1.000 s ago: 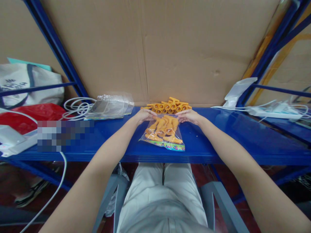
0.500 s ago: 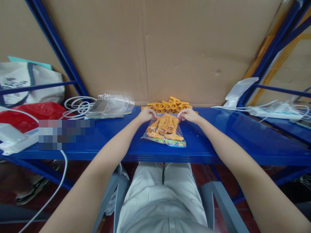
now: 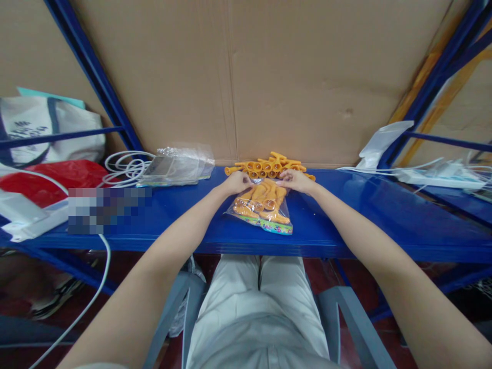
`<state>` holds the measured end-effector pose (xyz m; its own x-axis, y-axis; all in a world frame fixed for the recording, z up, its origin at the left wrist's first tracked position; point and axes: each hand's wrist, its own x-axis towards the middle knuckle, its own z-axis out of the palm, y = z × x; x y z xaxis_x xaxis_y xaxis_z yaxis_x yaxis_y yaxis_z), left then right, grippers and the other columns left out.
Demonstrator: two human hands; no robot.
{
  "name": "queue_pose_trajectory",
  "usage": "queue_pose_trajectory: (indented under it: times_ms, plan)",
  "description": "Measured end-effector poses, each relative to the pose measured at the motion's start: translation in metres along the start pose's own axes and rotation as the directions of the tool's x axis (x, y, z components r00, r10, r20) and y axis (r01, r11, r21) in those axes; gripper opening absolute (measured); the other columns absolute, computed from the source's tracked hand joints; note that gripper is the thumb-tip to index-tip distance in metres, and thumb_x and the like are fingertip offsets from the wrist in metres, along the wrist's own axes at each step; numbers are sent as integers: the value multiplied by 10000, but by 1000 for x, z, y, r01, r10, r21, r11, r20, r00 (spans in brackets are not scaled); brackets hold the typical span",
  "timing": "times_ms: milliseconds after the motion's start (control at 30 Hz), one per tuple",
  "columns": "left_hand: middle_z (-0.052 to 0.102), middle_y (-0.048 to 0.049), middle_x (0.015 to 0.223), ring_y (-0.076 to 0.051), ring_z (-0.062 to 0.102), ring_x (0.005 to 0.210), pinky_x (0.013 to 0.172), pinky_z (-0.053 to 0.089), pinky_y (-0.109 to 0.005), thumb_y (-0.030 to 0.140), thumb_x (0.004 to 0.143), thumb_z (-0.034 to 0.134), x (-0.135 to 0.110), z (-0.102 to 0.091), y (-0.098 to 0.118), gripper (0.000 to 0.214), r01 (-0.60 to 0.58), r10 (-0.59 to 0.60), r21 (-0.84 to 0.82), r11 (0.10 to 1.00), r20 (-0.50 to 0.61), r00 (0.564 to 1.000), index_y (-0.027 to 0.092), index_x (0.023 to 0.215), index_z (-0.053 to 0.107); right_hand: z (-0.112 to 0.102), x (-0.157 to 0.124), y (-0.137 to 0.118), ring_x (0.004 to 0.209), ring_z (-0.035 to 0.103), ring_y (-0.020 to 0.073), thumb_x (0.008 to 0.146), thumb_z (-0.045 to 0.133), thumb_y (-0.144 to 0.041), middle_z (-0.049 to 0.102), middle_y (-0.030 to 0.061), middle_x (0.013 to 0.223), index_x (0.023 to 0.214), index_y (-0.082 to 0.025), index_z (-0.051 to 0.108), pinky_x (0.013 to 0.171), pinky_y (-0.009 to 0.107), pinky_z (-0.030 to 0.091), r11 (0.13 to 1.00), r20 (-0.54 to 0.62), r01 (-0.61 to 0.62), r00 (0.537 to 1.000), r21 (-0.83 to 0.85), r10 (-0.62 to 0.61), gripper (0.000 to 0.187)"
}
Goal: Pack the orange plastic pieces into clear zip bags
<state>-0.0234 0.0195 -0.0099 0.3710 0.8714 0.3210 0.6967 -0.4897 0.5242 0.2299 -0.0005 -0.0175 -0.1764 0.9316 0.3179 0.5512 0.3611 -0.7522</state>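
A clear plastic bag [image 3: 284, 229] with a colourful printed strip along its near edge lies on the blue table, filled with several orange horn-shaped plastic pieces [image 3: 265, 197]. My left hand [image 3: 237, 182] pinches the bag's far left corner. At the far right corner, my right hand [image 3: 295, 181] has its fingers closed on the bag's edge. Just behind both hands sits a pile of the same orange horn-shaped pieces [image 3: 271, 166], their round open ends facing me; the hands hide parts of it.
Flat clear bags [image 3: 172, 169] are stacked left of the pile, beside coiled white cable [image 3: 126, 166]. A red bag [image 3: 54, 179] and white power strip [image 3: 34, 218] lie farther left. Another power strip [image 3: 442, 178] is at right. Cardboard [image 3: 288, 77] stands behind the blue table [image 3: 365, 205].
Both hands have drawn slightly closer together at the bag's far edge. The bag's top looks more gathered, and the pieces inside have shifted a little.
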Motion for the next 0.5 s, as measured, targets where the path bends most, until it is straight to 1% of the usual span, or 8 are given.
queue_pose_trajectory:
  times_ms: [33,100,133,200,300,400,433,500]
  plan:
    - [633,-16,574,-161,584,588,645,470,-260,164,664,694,0,0,0,104,-3,3,-23,1000,4,1000,181,570,652,-2,-1,-1,609,545,118,643,835,-428,646,15,685,833,-163,679,560,227,442,998,71,-42,997,40,39,362]
    - [657,-26,657,-169,604,657,717,492,-274,94,644,669,0,0,1,86,-48,48,-62,997,-13,999,175,613,669,-8,-4,-3,595,556,116,668,818,-464,662,29,688,849,-150,713,558,228,446,991,223,-116,970,72,98,378]
    - [666,-32,702,-175,616,710,765,498,-280,58,638,642,0,0,3,119,-90,88,-74,993,-34,996,173,627,673,-10,-5,-4,588,558,114,675,810,-482,663,32,677,839,-143,726,555,227,444,988,275,-136,955,78,110,386]
    - [672,-43,779,-192,629,822,852,496,-294,6,637,578,1,2,6,193,-187,181,-69,980,-88,980,172,646,677,-15,-8,-7,580,558,109,670,809,-498,659,28,656,817,-131,740,551,222,442,983,331,-158,936,90,120,401]
    - [664,-46,843,-206,627,903,903,493,-325,-15,669,510,1,4,12,269,-332,330,11,943,-144,933,176,705,696,-18,-11,-12,563,552,98,659,826,-482,664,17,654,787,-127,734,521,206,432,972,376,-197,917,129,135,388]
    - [658,-51,875,-199,622,912,898,497,-345,2,741,488,1,6,16,291,-460,471,99,882,-162,867,177,790,716,-17,-14,-19,563,574,96,680,836,-419,687,26,682,756,-125,715,503,192,448,942,420,-273,891,194,172,326]
    - [659,-56,893,-197,619,925,901,495,-348,12,767,487,1,6,17,291,-493,507,122,862,-171,845,175,823,722,-17,-16,-22,592,601,103,701,830,-386,704,37,718,768,-125,716,528,191,476,923,441,-306,879,232,181,293]
    - [662,-67,942,-197,613,957,914,489,-357,30,809,479,1,6,18,304,-531,555,165,831,-194,809,172,902,731,-15,-17,-27,705,661,124,753,801,-311,738,64,827,827,-131,722,637,201,540,872,491,-366,854,326,175,210]
